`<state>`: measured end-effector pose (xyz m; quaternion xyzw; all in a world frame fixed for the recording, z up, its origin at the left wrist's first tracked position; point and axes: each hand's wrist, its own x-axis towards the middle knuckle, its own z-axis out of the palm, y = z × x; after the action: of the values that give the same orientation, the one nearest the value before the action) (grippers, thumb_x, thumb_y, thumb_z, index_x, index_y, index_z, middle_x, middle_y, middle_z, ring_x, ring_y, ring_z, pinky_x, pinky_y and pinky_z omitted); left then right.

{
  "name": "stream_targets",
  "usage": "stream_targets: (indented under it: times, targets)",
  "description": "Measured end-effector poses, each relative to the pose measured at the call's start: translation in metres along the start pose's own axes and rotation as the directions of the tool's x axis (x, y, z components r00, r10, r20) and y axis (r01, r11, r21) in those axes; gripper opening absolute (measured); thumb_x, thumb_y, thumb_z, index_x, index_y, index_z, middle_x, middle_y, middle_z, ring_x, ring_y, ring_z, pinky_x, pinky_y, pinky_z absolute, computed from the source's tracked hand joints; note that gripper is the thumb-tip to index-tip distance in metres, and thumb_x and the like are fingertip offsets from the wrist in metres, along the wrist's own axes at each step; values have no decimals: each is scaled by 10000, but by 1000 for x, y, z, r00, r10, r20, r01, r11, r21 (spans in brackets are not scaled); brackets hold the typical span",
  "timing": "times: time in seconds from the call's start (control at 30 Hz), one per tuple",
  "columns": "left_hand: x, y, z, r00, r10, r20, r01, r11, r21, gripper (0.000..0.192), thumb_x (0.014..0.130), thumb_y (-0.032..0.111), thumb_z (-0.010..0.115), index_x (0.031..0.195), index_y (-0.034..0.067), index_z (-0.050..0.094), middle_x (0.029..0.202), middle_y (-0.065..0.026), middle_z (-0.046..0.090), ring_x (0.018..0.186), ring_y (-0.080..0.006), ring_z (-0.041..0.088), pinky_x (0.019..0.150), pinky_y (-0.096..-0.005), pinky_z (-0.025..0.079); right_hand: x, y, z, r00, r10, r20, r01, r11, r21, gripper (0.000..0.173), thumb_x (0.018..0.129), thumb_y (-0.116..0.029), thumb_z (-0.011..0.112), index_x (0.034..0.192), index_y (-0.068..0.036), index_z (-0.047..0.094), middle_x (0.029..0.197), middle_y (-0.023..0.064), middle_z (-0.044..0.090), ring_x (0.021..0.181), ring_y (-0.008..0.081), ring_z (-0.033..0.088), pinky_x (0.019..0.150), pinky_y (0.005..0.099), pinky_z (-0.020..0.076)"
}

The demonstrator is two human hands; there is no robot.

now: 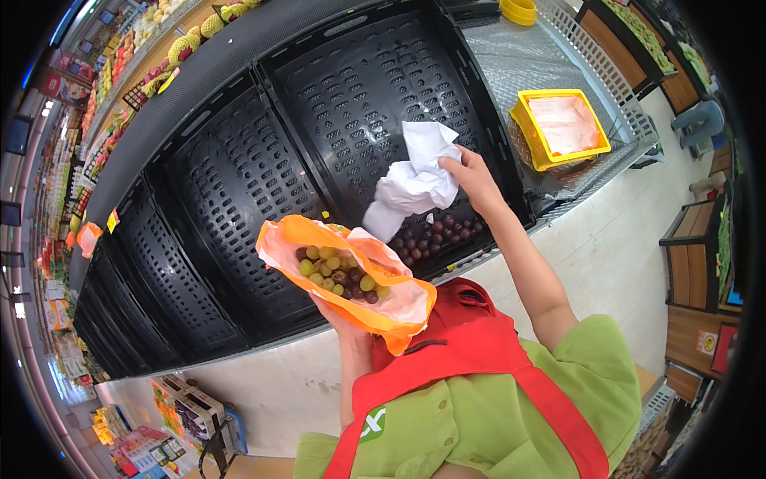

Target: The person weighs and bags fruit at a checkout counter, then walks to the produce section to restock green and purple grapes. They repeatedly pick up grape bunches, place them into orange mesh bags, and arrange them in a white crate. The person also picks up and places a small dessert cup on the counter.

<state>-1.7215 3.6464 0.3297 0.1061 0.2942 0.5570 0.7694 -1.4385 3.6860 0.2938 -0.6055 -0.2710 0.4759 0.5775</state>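
Observation:
My left hand (342, 320) holds from below an orange paper wrapper (281, 230) with a pale inside. Green and dark grapes (338, 275) lie loose in it. Between the thumb and fingers of my right hand (470, 176) is crumpled white paper (419, 179), hanging over a black perforated crate (371, 114). Under and beside the paper, loose dark red grapes (440, 233) are gathered in the crate's near corner. The lower end of the paper lies close to the wrapper; whether they touch is not plain.
More black crates (245, 179) run to the left in a row. On a metallic sheet (508, 60) at right stands a yellow basket (541, 149) lined with pale paper, with a yellow container (518, 11) behind. A white perforated rail (604, 78) edges that side. Boxes (200, 413) stand on the floor lower left.

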Motion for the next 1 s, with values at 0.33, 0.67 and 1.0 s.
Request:
stream_targets:
  times: [0.33, 0.67, 1.0]
  targets:
    - [1, 13, -26, 1000, -21, 15, 21, 1000, -18, 560, 992, 567, 494, 1393, 178, 454, 1289, -46, 556, 1111, -247, 607, 890, -462, 556, -33, 71, 7, 834, -472, 286, 529, 533, -661, 242, 735, -11, 694, 975, -28, 673, 959, 99, 621, 954, 305, 584, 846, 384, 492]
    - [-2, 18, -59, 999, 30, 35, -34, 994, 100, 691, 959, 641, 504, 1453, 170, 398, 1410, -32, 488, 1266, -213, 512, 1061, -375, 446, -43, 90, 22, 840, -449, 304, 473, 332, -816, 883, 575, -35, 823, 1392, -182, 522, 1478, 174, 401, 1362, 401, 380, 1060, 484, 393]
    - [-3, 19, -65, 999, 37, 28, -40, 994, 99, 691, 962, 634, 504, 1461, 170, 391, 1416, -37, 484, 1271, -219, 509, 1065, -383, 444, 6, 89, 32, 701, -368, 611, 702, 211, -680, 473, 617, -42, 772, 1042, -98, 573, 1390, 87, 533, 1345, 336, 424, 1020, 485, 411]
